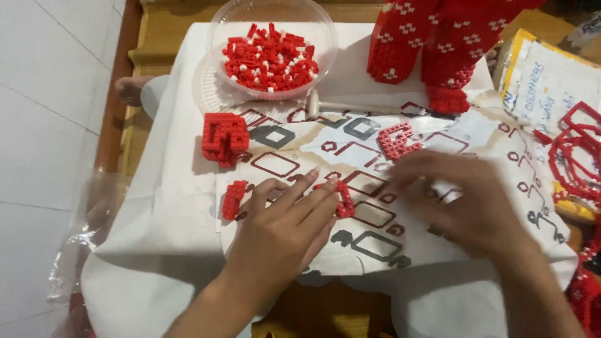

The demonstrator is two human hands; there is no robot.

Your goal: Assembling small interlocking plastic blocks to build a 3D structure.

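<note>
Looking down at a paper sheet [294,150] printed with diagrams: the left hand [282,228] lies flat, fingers stretched out, fingertips touching a small red brick strip [344,200]. The right hand [460,200] is blurry, hovering over the sheet just right of that strip; can't tell if it's gripping anything. Another red strip [233,199] sits by the left thumb, a chunkier red block [224,139] above it, and a clear bowl [219,25] of loose bricks at the top.

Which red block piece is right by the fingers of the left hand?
Find the printed paper instruction sheet in the middle. At the left hand's fingertips lies a small narrow red brick strip, thinner than the chunky red brick cube further left.
</note>
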